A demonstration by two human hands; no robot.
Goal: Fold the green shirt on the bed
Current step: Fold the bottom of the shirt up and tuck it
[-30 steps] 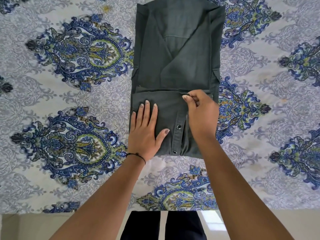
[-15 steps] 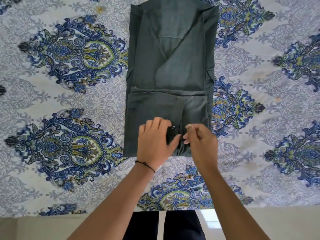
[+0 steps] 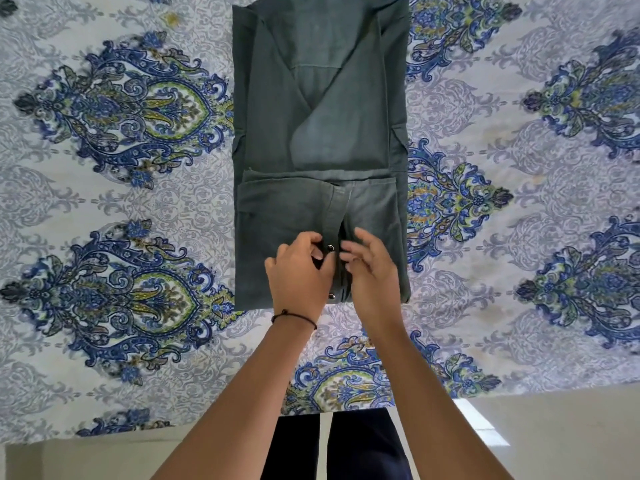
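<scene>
The green shirt (image 3: 322,140) lies on the bed as a long narrow rectangle. Its sleeves are folded in and its lower part is folded up over the middle. My left hand (image 3: 298,275) is on the near panel, with curled fingers pinching the button strip beside a metal snap (image 3: 330,248). My right hand (image 3: 372,271) is just right of it. Its fingers are loosely apart, with the tips resting on the other edge of the front opening. A dark gap shows between the two edges.
The bedsheet (image 3: 121,209) is white with blue and green paisley medallions and surrounds the shirt on all sides. The bed's near edge (image 3: 207,427) runs across the bottom. Beyond it are pale floor (image 3: 554,438) and my dark trouser legs (image 3: 363,445).
My left hand went from lying flat on the near panel to pinching the button strip. My right hand left the fold's upper edge and came down beside the left.
</scene>
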